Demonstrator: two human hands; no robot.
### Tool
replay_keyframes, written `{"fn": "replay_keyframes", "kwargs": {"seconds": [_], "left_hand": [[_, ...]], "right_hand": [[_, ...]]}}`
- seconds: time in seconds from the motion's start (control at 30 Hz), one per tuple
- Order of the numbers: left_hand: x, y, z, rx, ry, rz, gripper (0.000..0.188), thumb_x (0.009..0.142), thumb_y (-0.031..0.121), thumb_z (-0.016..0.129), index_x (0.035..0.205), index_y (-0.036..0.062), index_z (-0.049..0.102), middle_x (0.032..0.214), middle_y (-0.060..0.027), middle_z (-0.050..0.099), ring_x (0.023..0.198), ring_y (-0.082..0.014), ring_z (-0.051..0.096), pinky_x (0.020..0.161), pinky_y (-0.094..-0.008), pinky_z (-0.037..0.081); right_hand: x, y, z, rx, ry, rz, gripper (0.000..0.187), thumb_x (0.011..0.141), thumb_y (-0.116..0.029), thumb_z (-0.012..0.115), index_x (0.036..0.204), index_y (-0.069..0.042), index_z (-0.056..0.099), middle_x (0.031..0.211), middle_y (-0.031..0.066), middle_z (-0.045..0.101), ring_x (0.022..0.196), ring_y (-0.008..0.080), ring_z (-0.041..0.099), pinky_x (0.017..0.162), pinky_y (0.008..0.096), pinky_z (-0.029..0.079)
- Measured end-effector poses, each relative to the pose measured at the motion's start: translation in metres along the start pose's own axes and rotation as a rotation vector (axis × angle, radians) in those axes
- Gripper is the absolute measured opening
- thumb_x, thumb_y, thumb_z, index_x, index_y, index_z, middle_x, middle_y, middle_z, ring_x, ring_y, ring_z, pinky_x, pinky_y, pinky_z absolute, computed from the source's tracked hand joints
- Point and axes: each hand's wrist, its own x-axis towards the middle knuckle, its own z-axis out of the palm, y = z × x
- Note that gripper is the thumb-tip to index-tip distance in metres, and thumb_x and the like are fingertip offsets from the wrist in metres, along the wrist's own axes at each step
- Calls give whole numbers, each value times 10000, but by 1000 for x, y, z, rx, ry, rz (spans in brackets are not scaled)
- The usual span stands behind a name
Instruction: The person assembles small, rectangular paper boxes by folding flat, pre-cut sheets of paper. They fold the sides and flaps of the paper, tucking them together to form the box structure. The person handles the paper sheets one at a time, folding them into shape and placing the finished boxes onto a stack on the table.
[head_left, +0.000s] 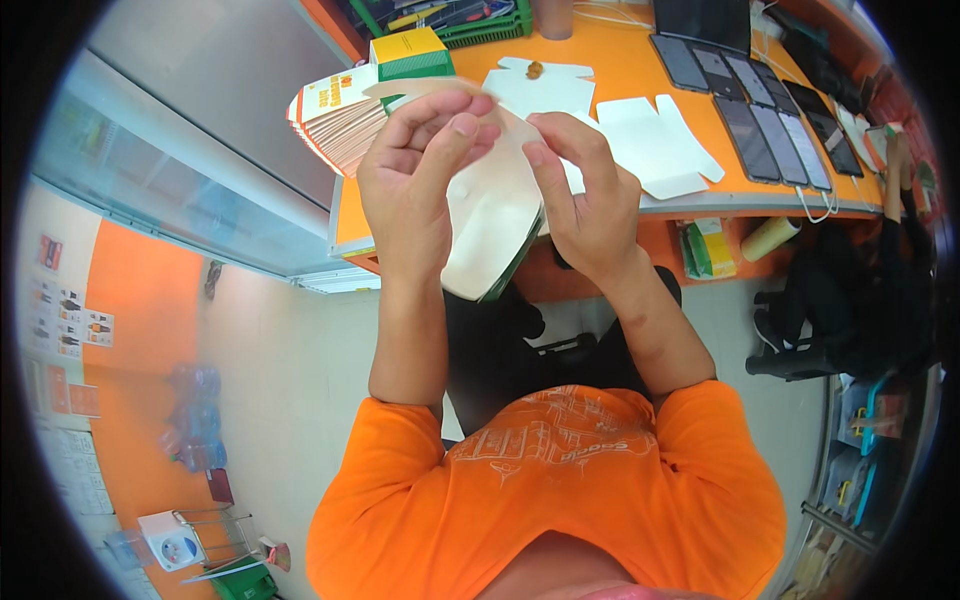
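Holding a flat cardboard box blank up between them above the orange tabletop, the left hand and right hand both pinch its upper edge with curled fingers, seemingly folding a flap, near a stack of blanks.

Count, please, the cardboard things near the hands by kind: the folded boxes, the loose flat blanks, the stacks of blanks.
Box blank held by left hand and right hand: 1
Loose flat white blanks on the orange table: 2
Stack of flat blanks: 1
Folded yellow-green box: 1
Total: 5
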Motion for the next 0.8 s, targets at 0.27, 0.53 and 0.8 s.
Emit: {"fn": "replay_keyframes", "kwargs": {"seconds": [0.27, 0.53, 0.8], "left_hand": [[4, -1, -10, 21, -1, -61, 312, 960, 247, 703, 1071, -45, 681, 913, -117, 731, 814, -172, 723, 789, -296, 595], [-16, -31, -15, 327, 29, 228, 182, 890, 37, 781, 1031, -71, 738, 941, -78, 729, 823, -84, 634, 734, -222, 513], [-20, -44, -21, 394, -74, 334, 179, 894, 2, 761, 1061, -56, 736, 965, -71, 707, 846, -99, 616, 745, -223, 493]], "right_hand": [[-8, 7, 3, -33, -38, -169, 250, 936, -20, 671, 1183, -20, 626, 1054, 134, 723, 906, 290, 731, 777, 351, 600], [-2, -8, -1, 554, -66, 536, 192, 1000, -121, 624, 1142, 7, 640, 1245, 144, 678, 1080, 203, 676, 928, 331, 553], [-1, -10, -6, 514, -63, 471, 181, 975, -128, 653, 1089, 4, 704, 1234, 130, 685, 1088, 212, 682, 905, 332, 571]]}}
